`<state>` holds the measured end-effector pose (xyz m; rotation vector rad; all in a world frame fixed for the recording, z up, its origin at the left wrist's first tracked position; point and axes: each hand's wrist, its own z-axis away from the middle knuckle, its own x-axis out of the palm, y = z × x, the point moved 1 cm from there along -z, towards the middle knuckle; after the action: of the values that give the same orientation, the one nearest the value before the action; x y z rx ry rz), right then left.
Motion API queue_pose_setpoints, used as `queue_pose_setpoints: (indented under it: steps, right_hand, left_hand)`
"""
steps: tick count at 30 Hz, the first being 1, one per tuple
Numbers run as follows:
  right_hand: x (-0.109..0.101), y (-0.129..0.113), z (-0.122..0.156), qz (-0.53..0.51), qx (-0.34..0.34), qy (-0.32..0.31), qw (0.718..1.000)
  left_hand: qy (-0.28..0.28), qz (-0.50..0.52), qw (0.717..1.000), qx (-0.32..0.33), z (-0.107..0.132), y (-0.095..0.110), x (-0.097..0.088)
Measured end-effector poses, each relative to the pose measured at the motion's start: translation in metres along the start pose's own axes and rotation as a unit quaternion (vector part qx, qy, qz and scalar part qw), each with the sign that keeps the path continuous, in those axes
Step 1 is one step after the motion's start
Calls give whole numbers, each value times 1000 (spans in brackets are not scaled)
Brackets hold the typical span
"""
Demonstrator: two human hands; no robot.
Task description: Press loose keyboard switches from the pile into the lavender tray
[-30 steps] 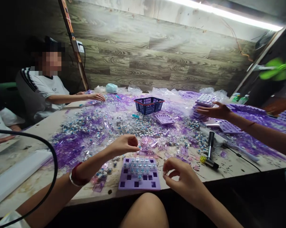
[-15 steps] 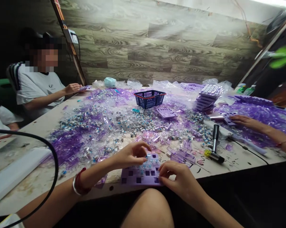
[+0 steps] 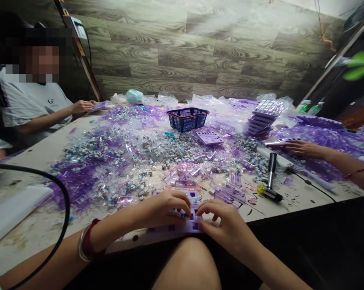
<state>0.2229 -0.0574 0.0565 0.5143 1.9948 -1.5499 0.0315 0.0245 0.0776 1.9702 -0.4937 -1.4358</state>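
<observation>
A purple plate with square holes (image 3: 186,228) lies at the table's near edge, above my knee. Small clear and blue keyboard switches (image 3: 193,196) sit in some of its holes. My left hand (image 3: 166,209) is over the plate, thumb and fingers pinched on a small pale piece that looks like a keyboard switch, mostly hidden by the fingers. At the plate's right edge, my right hand (image 3: 225,223) is curled, its thumb and index finger gripping the border. Part of the plate is covered by both hands.
Piles of loose switches (image 3: 157,151) and clear purple pieces (image 3: 227,193) spread over the table (image 3: 27,161). A dark basket (image 3: 188,120), a stack of purple plates (image 3: 262,119) and a hammer (image 3: 271,177) stand or lie beyond. Co-workers' hands (image 3: 308,149) are at both sides.
My left hand has come down and closer to my right hand, its fingertips now at the plate. My right hand has shifted slightly left along the edge. The view has moved a little.
</observation>
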Motion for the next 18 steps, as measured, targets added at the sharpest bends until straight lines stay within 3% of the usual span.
queue_pose_setpoints:
  steps: [3,6,9,15,18]
  right_hand:
    - [4,-5,1,2,-91,46,995]
    - [9,-9,-1,13,-140,57,988]
    - [12,-11,-4,32,-146,58,987]
    - [13,-14,-11,81,-129,32,988]
    - [12,-16,-14,105,-114,16,988]
  left_hand:
    - [35,-20,999,-14,0,-1,3]
    - [83,0,995,-49,1,-3,6]
    - [119,36,990,-61,1,-5,10]
    - [125,86,987,-55,3,-6,18]
    - [134,62,987,-59,3,-2,19]
